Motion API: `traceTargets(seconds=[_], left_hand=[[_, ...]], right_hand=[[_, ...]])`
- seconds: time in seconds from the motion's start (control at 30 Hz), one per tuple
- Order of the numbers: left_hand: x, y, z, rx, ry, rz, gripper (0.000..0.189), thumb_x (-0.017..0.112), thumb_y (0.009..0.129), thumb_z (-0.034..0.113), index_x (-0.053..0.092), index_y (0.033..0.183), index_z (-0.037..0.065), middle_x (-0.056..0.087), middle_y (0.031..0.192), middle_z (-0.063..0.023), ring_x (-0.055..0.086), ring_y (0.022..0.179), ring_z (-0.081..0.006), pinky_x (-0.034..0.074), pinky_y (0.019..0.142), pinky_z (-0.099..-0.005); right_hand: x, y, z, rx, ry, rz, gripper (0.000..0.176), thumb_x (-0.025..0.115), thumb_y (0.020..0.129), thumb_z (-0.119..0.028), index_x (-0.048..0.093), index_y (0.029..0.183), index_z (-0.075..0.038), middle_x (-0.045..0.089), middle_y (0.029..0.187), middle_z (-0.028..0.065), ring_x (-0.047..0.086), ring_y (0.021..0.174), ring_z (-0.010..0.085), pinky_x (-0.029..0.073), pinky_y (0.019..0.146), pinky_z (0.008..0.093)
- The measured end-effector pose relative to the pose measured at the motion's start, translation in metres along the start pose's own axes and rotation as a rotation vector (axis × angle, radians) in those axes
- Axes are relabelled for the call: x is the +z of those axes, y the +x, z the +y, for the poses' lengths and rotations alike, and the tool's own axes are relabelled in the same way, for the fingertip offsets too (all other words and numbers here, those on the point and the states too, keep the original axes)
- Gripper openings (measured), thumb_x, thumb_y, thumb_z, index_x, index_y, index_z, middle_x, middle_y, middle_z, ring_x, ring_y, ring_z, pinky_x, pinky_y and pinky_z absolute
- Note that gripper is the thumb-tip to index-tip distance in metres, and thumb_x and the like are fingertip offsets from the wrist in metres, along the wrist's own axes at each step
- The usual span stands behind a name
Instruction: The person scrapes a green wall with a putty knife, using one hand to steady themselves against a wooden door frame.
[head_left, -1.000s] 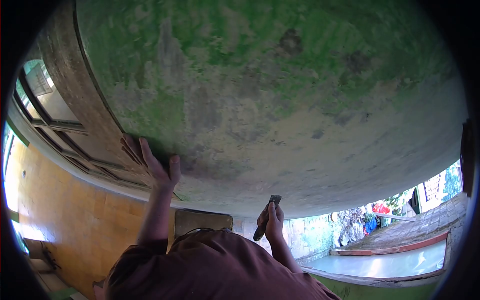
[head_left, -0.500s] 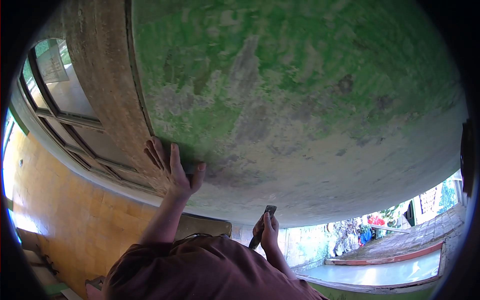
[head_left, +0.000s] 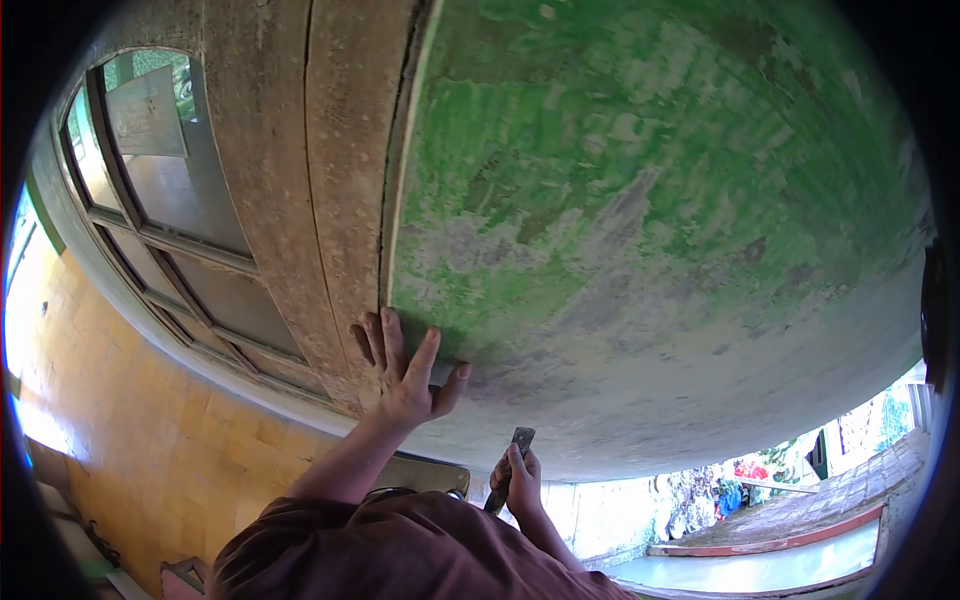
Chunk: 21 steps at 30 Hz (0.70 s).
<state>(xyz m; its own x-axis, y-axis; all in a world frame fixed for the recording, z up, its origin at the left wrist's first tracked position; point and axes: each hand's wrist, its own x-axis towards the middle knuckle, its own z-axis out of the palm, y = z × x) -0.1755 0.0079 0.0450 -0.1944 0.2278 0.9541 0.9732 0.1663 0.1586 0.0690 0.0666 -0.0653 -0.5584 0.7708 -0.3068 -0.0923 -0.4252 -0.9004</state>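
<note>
My left hand presses with fingers spread where the brown wooden frame meets the wall. Green paint covers the upper part of that wall, patchy and worn through to grey; lower down the surface is pale grey. My right hand is closed round a flat, dark scraper, held in front of my chest below the wall's worn area. The scraper's blade points upward, and a dark handle end shows beneath my fist. It looks apart from the wall.
To the left stands a window with dark bars and glass panes. A tan tiled floor lies below it. On the right, an opening with a reddish sill edge shows a paved outdoor area and colourful items.
My view has shifted left, so the wooden frame and wall appear further right. My left hand stays at the frame's edge; the scraper remains in my right hand, now slightly lower in view.
</note>
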Motion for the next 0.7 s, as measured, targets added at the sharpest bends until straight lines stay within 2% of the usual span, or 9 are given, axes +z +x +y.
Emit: traceTargets(seconds=[0.17,0.23,0.4,0.7], left_hand=[[0.001,-0.002,0.001,-0.001,-0.031,0.004,0.067,0.054,0.087,0.036,0.03,0.142,0.006,0.013,0.146,-0.0364,0.007,0.137,-0.0543,0.003,0.107,-0.0649],[0.004,-0.007,0.0,-0.047,-0.117,0.022,0.064,0.062,0.082,0.036,0.042,0.139,0.015,0.015,0.148,-0.032,0.004,0.138,-0.0516,-0.001,0.108,-0.0629],[0.004,-0.009,-0.001,-0.048,-0.138,0.014,0.064,0.064,0.08,0.035,0.043,0.138,0.017,0.015,0.149,-0.0317,0.003,0.138,-0.0515,-0.003,0.107,-0.0631],[0.002,-0.007,-0.001,-0.042,-0.147,-0.014,0.066,0.065,0.08,0.035,0.042,0.139,0.019,0.015,0.148,-0.0323,0.001,0.138,-0.0515,-0.006,0.107,-0.0631]], right_hand=[[0.012,0.001,-0.001,0.019,0.039,0.025,0.028,0.048,0.098,-0.028,0.042,0.08,-0.008,0.043,0.057,0.0031,0.043,0.044,0.0146,0.039,0.044,0.0298],[0.01,0.0,-0.004,-0.012,-0.04,-0.022,0.027,0.048,0.098,-0.027,0.042,0.079,-0.008,0.043,0.057,0.0031,0.043,0.044,0.0142,0.039,0.044,0.0293],[0.016,-0.003,-0.029,-0.076,-0.283,-0.102,0.027,0.05,0.097,-0.024,0.043,0.078,-0.006,0.047,0.058,0.0041,0.047,0.046,0.0134,0.04,0.045,0.0284],[0.041,-0.001,-0.016,-0.051,-0.275,-0.169,0.03,0.051,0.097,-0.028,0.044,0.079,-0.005,0.048,0.058,0.0049,0.049,0.047,0.0139,0.041,0.047,0.0287]])
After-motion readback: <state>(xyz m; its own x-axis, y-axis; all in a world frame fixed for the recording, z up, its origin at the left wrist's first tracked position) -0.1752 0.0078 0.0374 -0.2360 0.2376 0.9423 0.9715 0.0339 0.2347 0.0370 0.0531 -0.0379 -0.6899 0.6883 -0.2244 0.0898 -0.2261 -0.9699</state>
